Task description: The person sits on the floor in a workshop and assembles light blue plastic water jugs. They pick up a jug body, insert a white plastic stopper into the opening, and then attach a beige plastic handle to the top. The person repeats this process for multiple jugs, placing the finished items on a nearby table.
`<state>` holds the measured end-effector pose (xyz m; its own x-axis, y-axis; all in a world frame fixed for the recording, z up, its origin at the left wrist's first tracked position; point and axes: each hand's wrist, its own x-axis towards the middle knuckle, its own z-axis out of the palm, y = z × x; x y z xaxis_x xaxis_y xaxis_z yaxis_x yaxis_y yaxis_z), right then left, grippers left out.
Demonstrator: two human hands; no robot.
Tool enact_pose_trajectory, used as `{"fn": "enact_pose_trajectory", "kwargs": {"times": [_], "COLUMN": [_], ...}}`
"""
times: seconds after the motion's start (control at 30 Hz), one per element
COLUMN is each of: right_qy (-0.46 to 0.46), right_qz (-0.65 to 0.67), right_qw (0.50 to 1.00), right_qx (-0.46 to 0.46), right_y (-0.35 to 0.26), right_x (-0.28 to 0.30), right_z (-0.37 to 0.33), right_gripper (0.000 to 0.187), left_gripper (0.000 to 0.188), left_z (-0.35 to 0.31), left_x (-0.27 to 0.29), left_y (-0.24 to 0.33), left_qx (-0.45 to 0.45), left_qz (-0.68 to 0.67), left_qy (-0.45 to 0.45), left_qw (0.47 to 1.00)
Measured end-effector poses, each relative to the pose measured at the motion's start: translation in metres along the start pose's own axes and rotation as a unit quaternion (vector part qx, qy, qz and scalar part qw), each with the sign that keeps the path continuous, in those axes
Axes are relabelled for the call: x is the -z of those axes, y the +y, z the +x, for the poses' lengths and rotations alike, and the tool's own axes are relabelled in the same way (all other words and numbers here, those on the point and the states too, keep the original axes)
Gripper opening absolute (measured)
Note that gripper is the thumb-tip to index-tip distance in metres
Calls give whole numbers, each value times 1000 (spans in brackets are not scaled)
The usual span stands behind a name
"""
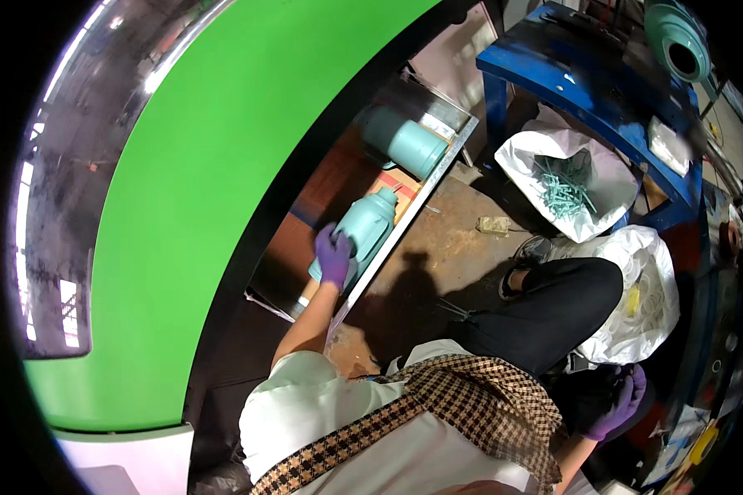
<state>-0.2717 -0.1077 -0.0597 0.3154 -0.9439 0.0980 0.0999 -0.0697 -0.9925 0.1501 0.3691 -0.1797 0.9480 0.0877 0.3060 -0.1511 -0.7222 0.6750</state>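
Note:
A teal plastic jug [366, 221] with a narrow neck lies on its side in the metal-edged tray under the green machine panel. My left hand [334, 254], in a purple glove, is closed on the jug's lower body; part of the grip is hidden. Further up the same tray lies a second teal plastic piece, a cylinder [417, 148], untouched. My right hand [624, 406], also gloved in purple, rests by my right knee with its fingers stretched out. I see nothing held in it.
The large green panel [223, 165] curves over the left. A white sack [553, 157] of teal scraps stands by a blue table [545, 62]. Another white sack [656, 322] holds pale translucent rings. A teal part [677, 37] sits at the upper right.

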Motion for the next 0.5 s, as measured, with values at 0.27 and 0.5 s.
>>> {"fn": "enact_pose_trajectory", "kwargs": {"times": [0.27, 0.5], "right_qy": [-116, -107], "right_qz": [1, -99], "right_qw": [993, 989], "right_qx": [-18, -24], "right_y": [30, 54], "right_x": [-43, -38], "right_z": [2, -2], "right_gripper": [12, 12], "left_gripper": [65, 122], "left_z": [146, 163], "left_x": [-173, -300], "left_y": [62, 63], "left_qx": [-129, 233], "left_qz": [207, 51], "left_qy": [-240, -184], "left_qw": [940, 953]}}
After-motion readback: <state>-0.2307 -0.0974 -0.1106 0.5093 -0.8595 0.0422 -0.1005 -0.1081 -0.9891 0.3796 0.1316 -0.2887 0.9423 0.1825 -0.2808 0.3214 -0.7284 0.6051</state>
